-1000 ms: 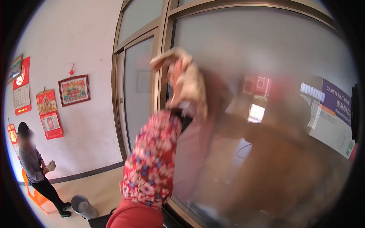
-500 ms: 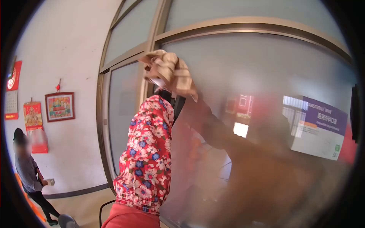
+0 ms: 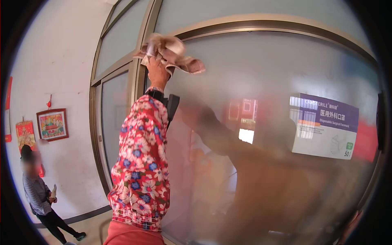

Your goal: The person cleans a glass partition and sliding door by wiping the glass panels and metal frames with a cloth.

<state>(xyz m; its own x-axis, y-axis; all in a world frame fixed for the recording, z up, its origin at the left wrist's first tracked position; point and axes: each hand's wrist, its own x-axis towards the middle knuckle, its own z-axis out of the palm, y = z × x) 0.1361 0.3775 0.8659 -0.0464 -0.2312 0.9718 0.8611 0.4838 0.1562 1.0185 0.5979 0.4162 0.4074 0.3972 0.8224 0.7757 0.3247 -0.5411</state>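
Note:
My left hand (image 3: 158, 74) is raised high at the top left corner of a large glass pane (image 3: 261, 73). Its fingers are closed on a beige and pinkish cloth (image 3: 173, 49), which is bunched up and blurred, with one end hanging out to the right. The cloth lies over the glass near the metal frame; the fingertips are hidden in its folds. A red floral sleeve cover (image 3: 141, 159) runs up the arm, and a black band with a dark device (image 3: 172, 107) is at the wrist. My right hand cannot be made out.
A mask box panel (image 3: 326, 126) sits on the pane at right. Left of the pane are a metal door frame (image 3: 98, 130), a framed picture (image 3: 52, 124) and red hangings on a white wall. Another person (image 3: 38, 196) stands at lower left. The glass shows a dark reflection.
My left hand has moved up and left in view with the cloth, and more of the hand shows. The view has shifted to the right. The other person's stance has changed.

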